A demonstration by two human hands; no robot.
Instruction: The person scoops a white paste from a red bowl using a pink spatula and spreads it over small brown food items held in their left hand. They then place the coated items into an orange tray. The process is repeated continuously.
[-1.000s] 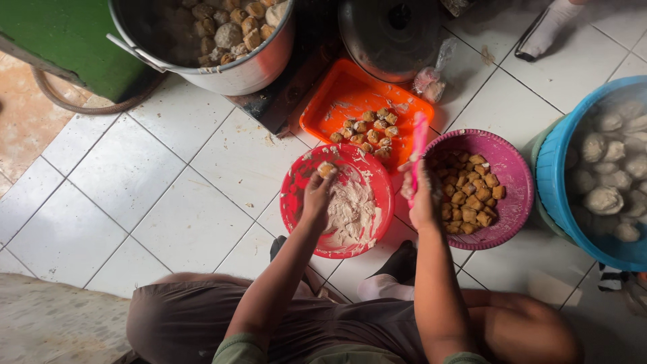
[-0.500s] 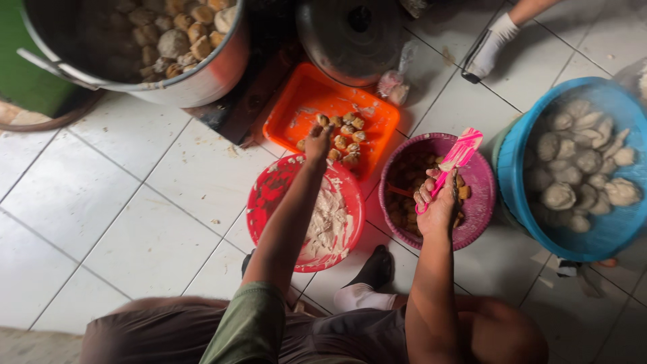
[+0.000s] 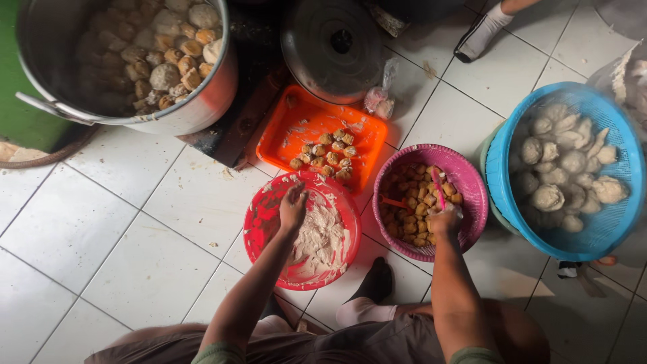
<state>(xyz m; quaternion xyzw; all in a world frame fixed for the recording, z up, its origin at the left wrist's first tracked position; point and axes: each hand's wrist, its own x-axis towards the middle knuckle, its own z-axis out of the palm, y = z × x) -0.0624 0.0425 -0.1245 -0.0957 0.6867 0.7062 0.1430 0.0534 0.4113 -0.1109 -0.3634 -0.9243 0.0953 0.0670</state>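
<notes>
Hands first: the left hand (image 3: pixel 293 207) reaches forward from a bent forearm, fingers curled down into the pale paste (image 3: pixel 318 237), so it is closed loosely on some of that paste. The right hand (image 3: pixel 445 220) comes up over the near rim of the purple basket (image 3: pixel 465 176) and is closed around a pink utensil (image 3: pixel 438 189); what kind of utensil it is, I cannot tell.

That utensil is thin and long. Its long axis runs from the fist away from the person, leaning a little to the left, and its far end lies over the fried brown pieces (image 3: pixel 412 205) inside the basket.

The paste is whitish and rough, smeared mostly in the right half of the red bowl (image 3: pixel 261 222), which stands on the tiled floor (image 3: pixel 101 229) just in front of the person's knees. The red bowl and the purple basket are just beside each other.

Behind them, an orange tray (image 3: pixel 296 125) holds a small group of similar brown pieces along its near edge. To the right stands a blue basket (image 3: pixel 606 114) with pale lumps. At the far left is a large metal pot (image 3: pixel 202 101) full of mixed pieces, and a metal lid (image 3: pixel 333 47) lies beside it. Another person's socked foot (image 3: pixel 482 34) shows at the far edge.
</notes>
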